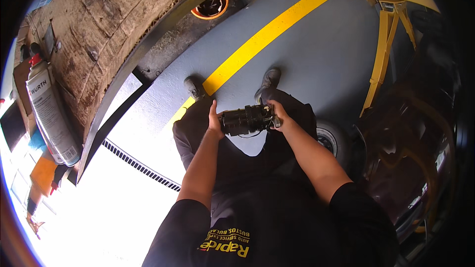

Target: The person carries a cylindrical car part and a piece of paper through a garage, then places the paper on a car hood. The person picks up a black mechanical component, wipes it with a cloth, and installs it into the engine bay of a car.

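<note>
Cylinder (241,120) of black colour is to the right of the near end of the yellow stripe (269,38); left hand (214,121) clasps one end, right hand (280,115) the other. If one hand loosens, I think it could slip and fall.

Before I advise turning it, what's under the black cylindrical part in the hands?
Past the far edge of the black cylindrical part, grey floor shows between the shoes. Whatever lies directly beneath, and the part's own underside, cannot be seen: the part covers both.
</note>
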{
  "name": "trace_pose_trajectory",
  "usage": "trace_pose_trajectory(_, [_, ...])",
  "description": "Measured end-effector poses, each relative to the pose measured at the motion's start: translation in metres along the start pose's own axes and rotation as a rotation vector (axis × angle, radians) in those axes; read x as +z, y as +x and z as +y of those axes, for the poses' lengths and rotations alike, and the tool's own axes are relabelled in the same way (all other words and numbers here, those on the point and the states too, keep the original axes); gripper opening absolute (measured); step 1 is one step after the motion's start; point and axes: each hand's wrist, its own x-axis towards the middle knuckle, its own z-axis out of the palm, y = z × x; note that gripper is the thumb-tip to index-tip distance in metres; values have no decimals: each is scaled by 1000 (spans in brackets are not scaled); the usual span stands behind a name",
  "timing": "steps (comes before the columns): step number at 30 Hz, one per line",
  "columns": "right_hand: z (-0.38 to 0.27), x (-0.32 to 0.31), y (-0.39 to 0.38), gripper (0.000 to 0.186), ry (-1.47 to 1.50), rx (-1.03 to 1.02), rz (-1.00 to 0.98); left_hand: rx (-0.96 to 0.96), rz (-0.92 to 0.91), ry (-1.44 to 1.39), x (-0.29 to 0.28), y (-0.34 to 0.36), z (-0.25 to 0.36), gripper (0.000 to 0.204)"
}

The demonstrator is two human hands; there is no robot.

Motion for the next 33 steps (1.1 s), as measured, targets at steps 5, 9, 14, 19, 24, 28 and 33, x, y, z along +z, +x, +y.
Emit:
trace_pose_trajectory(5, [1,-3,12,47,105,-225,-228,-31,-28,-144,3,5,2,110])
trace_pose_trajectory(9, [3,-3,7,41,-57,98,-233,-27,14,-41,8,4,12,101])
trace_pose_trajectory(14, [8,4,32,32,44,140,-101,29,76,15,11,8,11,73])
trace_pose_trajectory(19, [5,3,48,30,-27,223,-205,-11,135,-35,-2,22,18,52])
trace_pose_trajectory(24, [3,15,44,28,26,222,-116,0,203,-52,5,15,26,49])
trace_pose_trajectory(28, [0,24,34,30,141,158,-129,7,178,-65,8,12,32,49])
trace_pose_trajectory(33, [5,17,42,32,183,168,-190,32,279,-62,5,16,28,52])
